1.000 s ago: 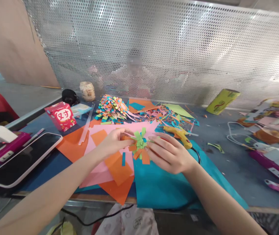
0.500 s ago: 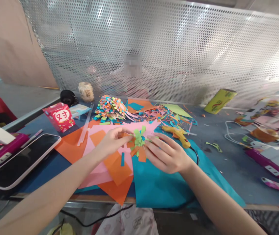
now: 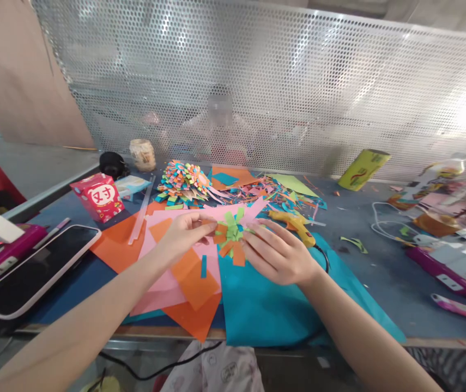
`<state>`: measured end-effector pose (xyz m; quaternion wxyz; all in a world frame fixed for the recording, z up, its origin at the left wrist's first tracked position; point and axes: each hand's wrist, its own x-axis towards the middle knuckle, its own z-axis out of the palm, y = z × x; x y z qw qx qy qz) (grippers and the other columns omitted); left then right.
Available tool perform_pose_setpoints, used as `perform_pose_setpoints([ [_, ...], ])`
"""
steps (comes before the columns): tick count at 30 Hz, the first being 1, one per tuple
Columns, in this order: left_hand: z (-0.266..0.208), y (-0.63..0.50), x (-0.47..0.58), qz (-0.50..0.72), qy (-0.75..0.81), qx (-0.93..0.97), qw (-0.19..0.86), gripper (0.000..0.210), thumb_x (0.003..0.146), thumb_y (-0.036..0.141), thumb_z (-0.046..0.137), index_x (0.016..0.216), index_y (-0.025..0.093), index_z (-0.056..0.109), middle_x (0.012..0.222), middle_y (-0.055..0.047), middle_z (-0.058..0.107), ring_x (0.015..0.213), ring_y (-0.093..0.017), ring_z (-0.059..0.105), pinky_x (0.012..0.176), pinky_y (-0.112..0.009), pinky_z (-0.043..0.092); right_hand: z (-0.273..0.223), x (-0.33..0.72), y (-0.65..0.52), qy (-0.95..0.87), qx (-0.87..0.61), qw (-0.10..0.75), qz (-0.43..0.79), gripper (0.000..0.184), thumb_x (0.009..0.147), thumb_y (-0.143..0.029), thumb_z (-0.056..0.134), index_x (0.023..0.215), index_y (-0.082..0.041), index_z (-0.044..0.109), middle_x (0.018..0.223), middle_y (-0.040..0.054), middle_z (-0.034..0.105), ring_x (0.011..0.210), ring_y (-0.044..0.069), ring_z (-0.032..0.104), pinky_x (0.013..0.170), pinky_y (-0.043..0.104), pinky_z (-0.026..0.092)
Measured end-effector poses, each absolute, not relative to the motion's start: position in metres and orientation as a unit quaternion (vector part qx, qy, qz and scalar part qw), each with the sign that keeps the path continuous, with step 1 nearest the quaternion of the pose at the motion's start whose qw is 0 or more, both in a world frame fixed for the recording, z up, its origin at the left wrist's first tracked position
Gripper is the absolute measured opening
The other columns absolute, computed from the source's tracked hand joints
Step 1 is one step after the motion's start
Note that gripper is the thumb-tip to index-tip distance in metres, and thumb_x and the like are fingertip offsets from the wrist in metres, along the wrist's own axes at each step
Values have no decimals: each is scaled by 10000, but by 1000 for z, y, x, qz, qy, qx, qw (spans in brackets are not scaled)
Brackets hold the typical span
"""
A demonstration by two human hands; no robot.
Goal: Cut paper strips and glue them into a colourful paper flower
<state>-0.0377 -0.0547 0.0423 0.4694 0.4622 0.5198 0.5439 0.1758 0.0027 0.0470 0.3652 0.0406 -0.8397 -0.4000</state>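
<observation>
Between my hands is a paper flower [image 3: 233, 233] with green strips at its centre and orange petals around them. My left hand [image 3: 192, 231] pinches its left edge between thumb and fingers. From the other side, my right hand [image 3: 279, 251] grips the flower's right edge, its fingers covering part of it. Beneath lie pink paper [image 3: 155, 277], orange paper strips [image 3: 195, 280] and a large teal sheet [image 3: 269, 310]. A small blue paper strip [image 3: 204, 267] rests just below the flower.
A yellow glue gun [image 3: 296, 224] lies beyond my right hand. Behind are a multicoloured paper-flower cluster [image 3: 183, 182] and paper scraps [image 3: 269, 190]. On the left are a phone [image 3: 38, 272] and red box [image 3: 98, 197]; at right, a yellow-green can [image 3: 362, 170] and power strip [image 3: 441, 275].
Both hands stay on the flower, which has turned slightly in my fingers. The whole view has shifted a little; nothing else on the table has visibly moved.
</observation>
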Motion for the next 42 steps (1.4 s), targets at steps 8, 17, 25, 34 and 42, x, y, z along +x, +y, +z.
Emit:
perform_pose_setpoints([
  [8, 33, -51, -37, 533, 533, 484, 445, 343, 558, 340, 766, 787, 149, 597, 726, -17, 644, 559, -101, 556, 554, -251, 446, 42, 173, 0, -840, 65, 345, -414, 157, 854, -143, 497, 869, -162, 652, 925, 39, 703, 917, 195, 643, 855, 412, 558],
  [17, 37, -52, -35, 541, 526, 485, 441, 335, 584, 343, 757, 808, 156, 594, 770, -19, 659, 544, -92, 556, 534, -239, 447, 44, 174, 0, -843, 62, 351, -402, 132, 834, -135, 541, 884, -156, 661, 939, 61, 698, 919, 213, 637, 833, 417, 558],
  [25, 46, -53, -38, 575, 504, 413, 495, 350, 616, 422, 743, 791, 153, 605, 751, -36, 665, 619, -129, 615, 528, -221, 433, 38, 174, 11, -864, -27, 449, -226, 171, 849, -103, 499, 941, -187, 617, 935, 64, 687, 1068, 215, 599, 901, 414, 531],
  [34, 34, -53, -32, 465, 461, 355, 668, 364, 575, 482, 761, 684, 162, 627, 642, -26, 646, 539, -133, 581, 506, -247, 441, 29, 168, 23, -858, -85, 450, 233, 215, 805, -375, 627, 707, -183, 618, 1368, 124, 428, 1274, 263, 438, 1014, 457, 428],
  [42, 30, -54, -29, 505, 477, 369, 617, 291, 523, 325, 833, 637, 142, 637, 649, -10, 642, 569, -97, 570, 538, -218, 435, 28, 180, 46, -885, -269, 380, -2, 321, 871, -332, 515, 1160, -196, 543, 1244, 149, 530, 1204, 271, 468, 988, 517, 404],
])
